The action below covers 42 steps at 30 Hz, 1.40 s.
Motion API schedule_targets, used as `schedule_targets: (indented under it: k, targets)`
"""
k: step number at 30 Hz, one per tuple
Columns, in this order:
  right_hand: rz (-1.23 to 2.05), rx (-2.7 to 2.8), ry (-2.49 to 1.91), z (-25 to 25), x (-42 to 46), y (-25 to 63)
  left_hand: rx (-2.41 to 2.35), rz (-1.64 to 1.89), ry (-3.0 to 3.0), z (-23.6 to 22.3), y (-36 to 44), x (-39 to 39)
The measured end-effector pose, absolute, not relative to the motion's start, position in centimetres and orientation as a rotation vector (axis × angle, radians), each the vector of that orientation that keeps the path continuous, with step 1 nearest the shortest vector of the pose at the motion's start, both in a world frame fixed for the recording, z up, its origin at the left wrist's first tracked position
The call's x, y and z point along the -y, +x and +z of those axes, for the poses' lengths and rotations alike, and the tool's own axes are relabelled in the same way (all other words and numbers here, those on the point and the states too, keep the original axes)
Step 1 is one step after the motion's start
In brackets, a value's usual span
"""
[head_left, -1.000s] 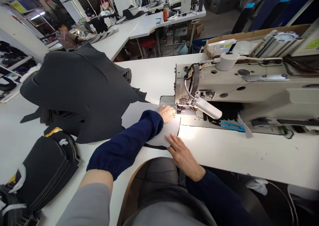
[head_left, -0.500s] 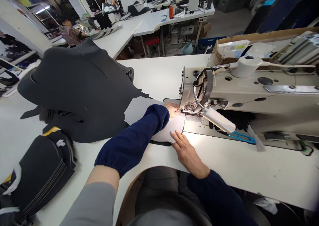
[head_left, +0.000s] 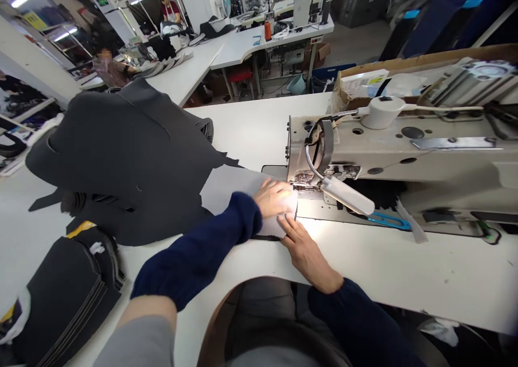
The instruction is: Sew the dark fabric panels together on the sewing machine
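A light grey fabric piece [head_left: 232,189] with dark edges lies flat at the needle area of the sewing machine [head_left: 388,135]. My left hand [head_left: 274,197] rests on it with fingers outstretched, just left of the presser foot. At the fabric's near right edge, my right hand [head_left: 305,251] lies flat with its fingers apart, the fingertips touching the cloth. The machine's lamp [head_left: 348,194] lights this spot. Large dark grey sheets [head_left: 117,140] are heaped to the left, and the light piece reaches up to them.
A stack of dark cut pieces [head_left: 65,291] sits at the near left. On the machine bed lies a blue tool [head_left: 388,220] beside a pale strip. Behind the machine stands a cardboard box [head_left: 340,89] with packets. Two people work at far tables.
My left hand has come back from beside the presser foot, toward me and slightly left, over the fabric. My right hand stays near the fabric's edge. The whole view has shifted a little.
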State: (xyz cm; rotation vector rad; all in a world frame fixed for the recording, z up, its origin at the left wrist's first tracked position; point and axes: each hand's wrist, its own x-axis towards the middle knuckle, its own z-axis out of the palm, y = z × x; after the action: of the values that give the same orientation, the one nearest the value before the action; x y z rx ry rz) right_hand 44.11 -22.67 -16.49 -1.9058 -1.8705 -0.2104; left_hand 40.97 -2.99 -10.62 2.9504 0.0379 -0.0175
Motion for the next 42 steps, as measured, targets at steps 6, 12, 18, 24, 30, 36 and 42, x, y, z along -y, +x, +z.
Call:
schedule_targets:
  k: [6,12,18,24,30,36,42]
  targets:
    - [-0.242,1.601,-2.1,-15.7,23.4,42.5,0.122,-0.103,2.928,-12.0,33.8,5.2]
    - [-0.236,1.624,-2.072,-15.4,24.3,40.5,0.291,-0.21,2.988,-11.6,33.4,5.3]
    - [-0.354,1.748,-2.02,-17.1,24.3,39.3,0.16,-0.181,2.941,-11.5,33.3,5.9]
    - [-0.307,1.8,-2.001,-17.1,23.3,38.8,0.122,-0.185,3.034,-11.8,34.3,6.4]
    - [-0.24,1.801,-2.004,-16.9,21.9,39.0,0.082,-0.214,3.088,-11.6,35.5,6.3]
    - [-0.209,1.79,-2.007,-16.6,20.7,39.6,0.052,-0.126,3.12,-11.5,36.7,6.0]
    - [-0.2,1.791,-2.037,-16.1,20.0,40.7,-0.039,-0.095,3.083,-11.4,38.5,5.3]
